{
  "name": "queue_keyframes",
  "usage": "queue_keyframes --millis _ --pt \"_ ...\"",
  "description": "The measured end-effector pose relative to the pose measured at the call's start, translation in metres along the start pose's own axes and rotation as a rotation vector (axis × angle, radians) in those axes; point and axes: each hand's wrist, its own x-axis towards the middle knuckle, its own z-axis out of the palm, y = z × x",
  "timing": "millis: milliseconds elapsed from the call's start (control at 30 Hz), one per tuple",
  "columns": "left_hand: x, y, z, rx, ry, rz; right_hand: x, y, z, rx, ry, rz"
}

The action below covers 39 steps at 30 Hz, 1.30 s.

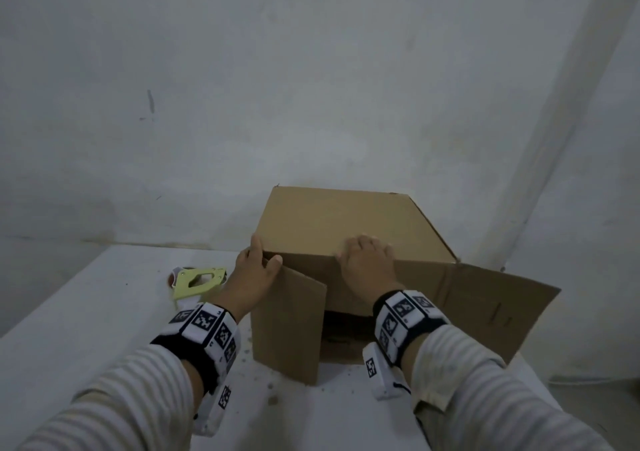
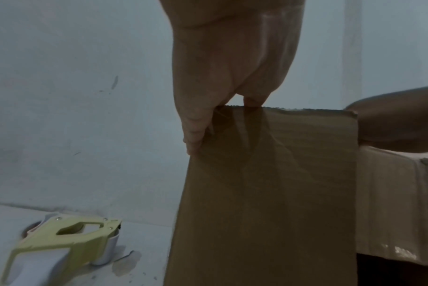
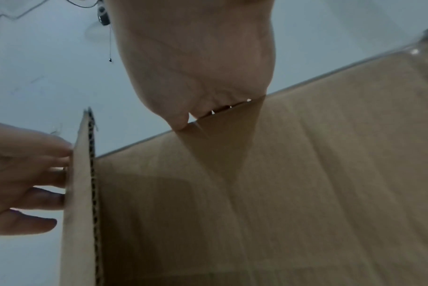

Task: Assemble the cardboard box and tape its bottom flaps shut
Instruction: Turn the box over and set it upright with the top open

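Observation:
A brown cardboard box (image 1: 346, 222) lies on its side on the white table (image 1: 86, 329), its open end facing me. My left hand (image 1: 254, 270) grips the box's near top-left corner: its thumb lies over the front edge and its fingers (image 3: 48, 172) lie against the outside of the left flap (image 1: 287, 322), which stands half swung out. My right hand (image 1: 367, 260) holds the near top edge, with fingers curled onto the top panel. Under it a flap (image 3: 305, 174) hangs over part of the opening. The right flap (image 1: 491, 308) stands spread out to the right.
A yellow-green tape dispenser (image 1: 199, 282) lies on the table just left of the box, close to my left wrist. The box's far end sits near a white wall (image 1: 311, 104). Small crumbs dot the table in front of the box.

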Motion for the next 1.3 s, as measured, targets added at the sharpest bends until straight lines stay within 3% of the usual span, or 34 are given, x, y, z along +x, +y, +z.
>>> queue_keyframes --millis 300,700,833,967,1133,1300 --pt "0.000 -0.011 -0.011 0.050 -0.038 0.023 0.020 -0.064 0.012 -0.022 -0.097 -0.168" --pt "-0.009 -0.014 -0.030 -0.037 -0.214 0.116 0.015 -0.051 0.017 -0.037 -0.070 -0.176" --pt "-0.009 -0.017 -0.047 0.001 -0.256 0.015 0.013 -0.049 0.016 -0.038 -0.078 -0.168" --pt "-0.005 -0.021 -0.068 -0.051 -0.388 -0.023 0.014 -0.046 0.017 -0.047 -0.081 -0.169" --pt "-0.003 -0.018 -0.092 0.223 -0.472 0.052 0.014 -0.046 0.019 -0.047 -0.069 -0.163" --pt "0.004 -0.014 -0.101 0.636 -0.404 0.144 0.013 -0.044 0.018 -0.046 -0.068 -0.163"
